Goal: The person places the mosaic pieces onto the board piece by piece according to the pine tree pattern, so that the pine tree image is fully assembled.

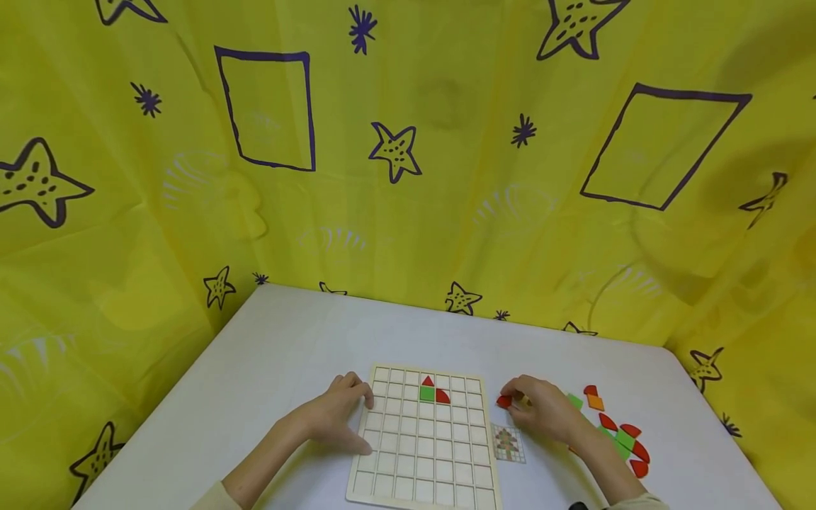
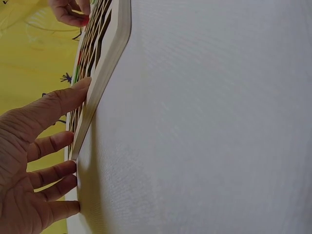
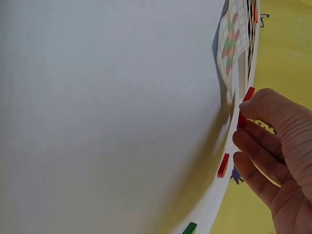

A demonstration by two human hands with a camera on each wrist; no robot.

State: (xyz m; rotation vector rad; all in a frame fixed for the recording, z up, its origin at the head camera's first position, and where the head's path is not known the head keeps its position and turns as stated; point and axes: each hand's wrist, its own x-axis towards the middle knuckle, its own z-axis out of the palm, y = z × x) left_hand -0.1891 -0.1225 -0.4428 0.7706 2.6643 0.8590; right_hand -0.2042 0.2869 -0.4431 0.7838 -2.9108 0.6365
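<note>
A pale wooden grid board [image 1: 408,428] lies on the table in the head view. Near its far edge sit a red triangle [image 1: 428,382], a green square [image 1: 427,394] and a red quarter-circle tile [image 1: 443,397]. My left hand [image 1: 334,418] rests at the board's left edge, thumb and fingers spread, thumb tip on the rim [image 2: 105,58] in the left wrist view. Just beyond the right edge, my right hand [image 1: 542,407] pinches a red tile [image 1: 503,401] between thumb and fingers; its outline is partly covered. That tile [image 3: 250,92] stands edge-on in the right wrist view.
A small pattern card [image 1: 508,444] with a printed grid lies against the board's right side. Farther right are scattered red and green tiles [image 1: 625,440] and an orange tile [image 1: 596,402], partly behind the right forearm. A yellow curtain [image 1: 395,212] with drawn stars surrounds the table.
</note>
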